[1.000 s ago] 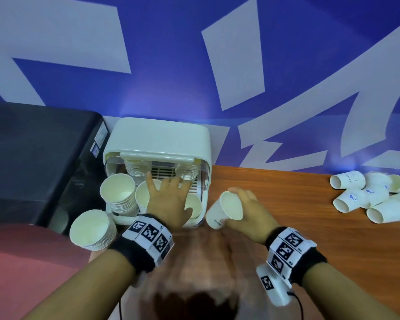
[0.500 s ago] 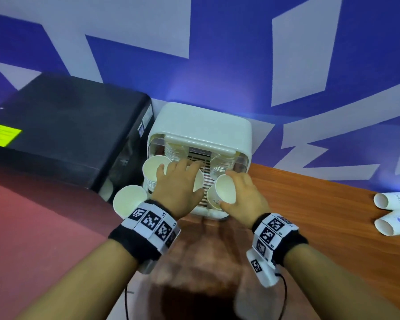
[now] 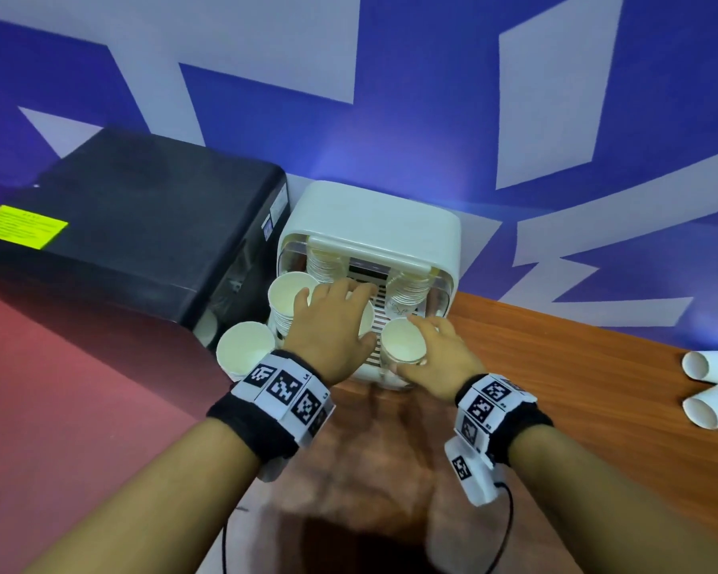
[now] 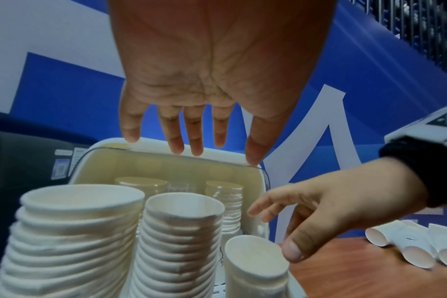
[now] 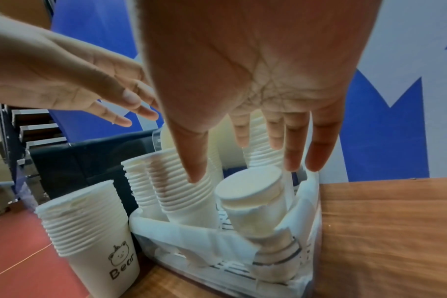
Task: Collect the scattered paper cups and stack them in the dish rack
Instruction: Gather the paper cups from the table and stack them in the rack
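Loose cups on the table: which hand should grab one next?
Probably the right hand. The loose cups lie on the table on its side, and it looks open. The left hand hovers over the rack, farther away.

The paper cups (image 3: 403,340) are matt off-white card with rolled rims, their stacked sides (image 4: 64,240) finely ribbed. The dish rack (image 3: 372,225) is smooth cream plastic with a soft sheen, its lid (image 4: 264,175) clear and glossy. The table (image 3: 577,379) on the right looks like polished reddish wood with visible grain. The black box (image 3: 142,225) on the left is matt, faintly textured. Both wristbands (image 3: 249,428) are black, cloth-like, carrying stiff printed white tags
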